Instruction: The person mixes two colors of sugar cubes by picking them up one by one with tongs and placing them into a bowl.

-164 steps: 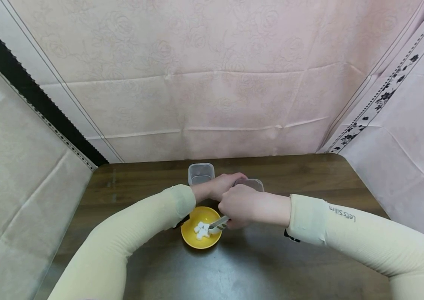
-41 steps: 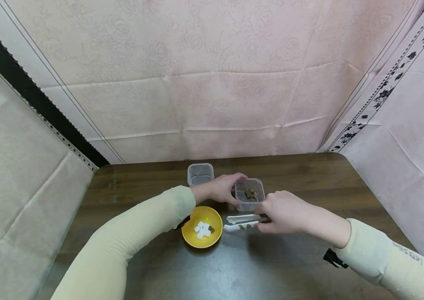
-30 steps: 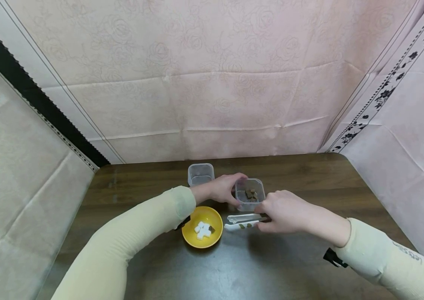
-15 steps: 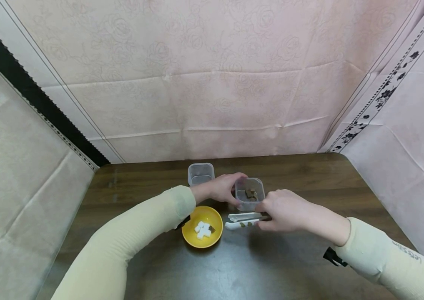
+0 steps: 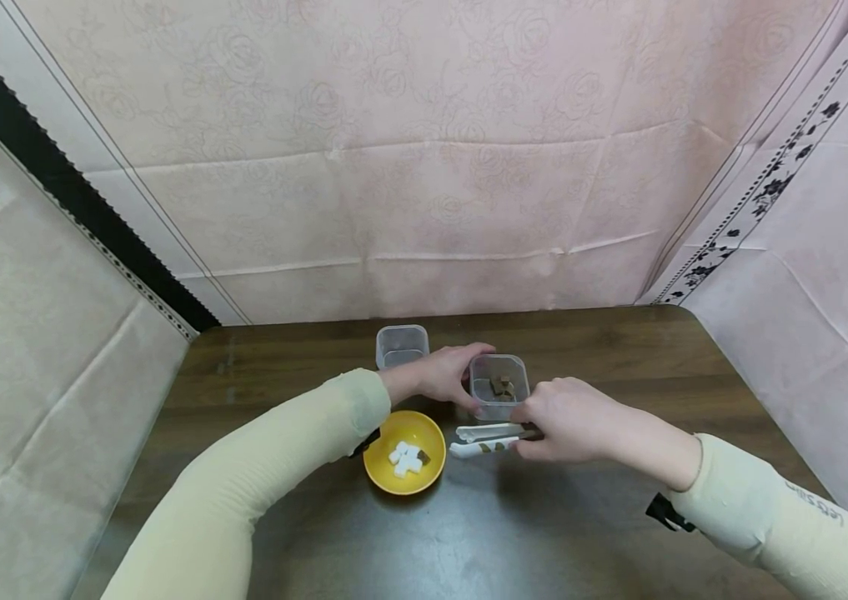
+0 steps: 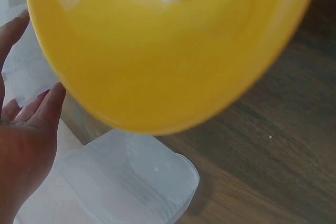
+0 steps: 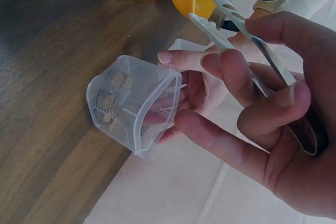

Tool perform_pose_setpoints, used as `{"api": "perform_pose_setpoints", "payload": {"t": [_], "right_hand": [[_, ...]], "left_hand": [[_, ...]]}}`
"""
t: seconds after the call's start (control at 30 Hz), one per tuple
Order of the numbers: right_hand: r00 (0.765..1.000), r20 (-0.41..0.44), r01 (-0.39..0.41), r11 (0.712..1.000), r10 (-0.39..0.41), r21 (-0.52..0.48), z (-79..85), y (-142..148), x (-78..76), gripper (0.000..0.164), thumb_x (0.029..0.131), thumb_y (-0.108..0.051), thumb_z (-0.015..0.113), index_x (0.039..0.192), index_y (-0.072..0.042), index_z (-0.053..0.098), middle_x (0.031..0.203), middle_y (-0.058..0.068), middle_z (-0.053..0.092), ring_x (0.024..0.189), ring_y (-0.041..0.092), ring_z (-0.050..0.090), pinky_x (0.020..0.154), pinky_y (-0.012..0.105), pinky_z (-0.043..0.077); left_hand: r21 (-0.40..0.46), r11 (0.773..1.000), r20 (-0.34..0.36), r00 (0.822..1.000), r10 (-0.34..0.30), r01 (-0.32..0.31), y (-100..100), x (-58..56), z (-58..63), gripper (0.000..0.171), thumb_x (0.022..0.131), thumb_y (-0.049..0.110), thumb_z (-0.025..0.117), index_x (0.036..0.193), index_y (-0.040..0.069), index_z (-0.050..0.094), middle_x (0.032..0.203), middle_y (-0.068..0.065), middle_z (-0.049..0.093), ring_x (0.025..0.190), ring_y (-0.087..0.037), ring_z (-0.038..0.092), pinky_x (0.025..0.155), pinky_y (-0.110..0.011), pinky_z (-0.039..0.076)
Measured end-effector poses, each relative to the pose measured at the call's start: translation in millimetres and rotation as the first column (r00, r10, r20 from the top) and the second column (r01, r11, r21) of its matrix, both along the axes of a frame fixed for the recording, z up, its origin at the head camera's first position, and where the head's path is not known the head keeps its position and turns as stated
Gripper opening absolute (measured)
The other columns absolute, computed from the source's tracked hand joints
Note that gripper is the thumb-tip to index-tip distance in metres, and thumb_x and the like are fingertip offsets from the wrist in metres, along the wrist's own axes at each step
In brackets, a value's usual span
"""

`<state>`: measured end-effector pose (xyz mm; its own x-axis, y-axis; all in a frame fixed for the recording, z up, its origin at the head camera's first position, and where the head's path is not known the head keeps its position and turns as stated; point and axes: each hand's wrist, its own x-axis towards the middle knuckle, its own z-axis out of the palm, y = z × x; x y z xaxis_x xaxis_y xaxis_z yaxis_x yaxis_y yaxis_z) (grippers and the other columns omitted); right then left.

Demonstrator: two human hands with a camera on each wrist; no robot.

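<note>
My left hand (image 5: 444,377) grips a clear plastic container (image 5: 500,412) by its left side, thumb and fingers spread around the wall. Several small brown cubes (image 5: 501,387) lie at the container's bottom. In my right hand (image 5: 572,421) is a pair of small tongs (image 7: 273,61) with white, patterned tips, which are slightly apart with nothing between them. These tips (image 5: 485,432) point left, in front of the container. One right finger reaches the container's rim in the right wrist view. A yellow bowl (image 5: 398,487) holds several white cubes (image 5: 404,463) and one brown cube (image 5: 424,457).
A second clear container (image 5: 402,339) stands behind my left wrist, near the back edge of the brown wooden table (image 5: 303,517). Pale patterned cloth (image 5: 424,208) hangs behind the table and along both sides. My left forearm passes close by the bowl's left rim.
Since the earliest frame, the tongs have left the bowl and my right hand has drawn back rightward. A brown cube now shows beside the white ones. Over the last second almost nothing moves.
</note>
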<state>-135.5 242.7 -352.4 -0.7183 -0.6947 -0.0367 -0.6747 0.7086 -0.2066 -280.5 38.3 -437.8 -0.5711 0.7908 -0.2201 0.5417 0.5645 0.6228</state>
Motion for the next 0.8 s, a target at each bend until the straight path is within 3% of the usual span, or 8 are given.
{"api": "perform_pose_setpoints", "payload": {"t": [0.43,0.8], "right_hand": [[1.0,0.003,-0.023,1.0,0.024,-0.013,-0.4,-6.2,-1.4,0.022,0.092,-0.026,0.078,0.075,-0.026,0.065,0.058,-0.02,0.04,0.053,-0.003,0.034,0.047,0.022,0.028],[1.0,0.011,-0.018,1.0,0.018,-0.001,-0.5,-9.2,-2.6,0.019,0.092,-0.027,0.078,0.077,-0.024,0.066,0.059,-0.018,0.043,0.053,-0.001,0.036,0.048,0.022,0.03]], "left_hand": [[0.016,1.0,-0.027,1.0,-0.012,0.012,-4.8,1.5,3.9,0.105,0.085,0.026,0.094,0.167,0.014,0.03,0.159,-0.011,0.051,0.123,-0.024,0.061,0.109,-0.039,0.053],[0.072,0.997,0.003,1.0,0.0,0.0,-12.1,2.8,15.1,0.105,0.084,0.019,0.094,0.167,0.011,0.03,0.168,-0.013,0.042,0.148,-0.028,0.05,0.118,-0.038,0.047]]}}
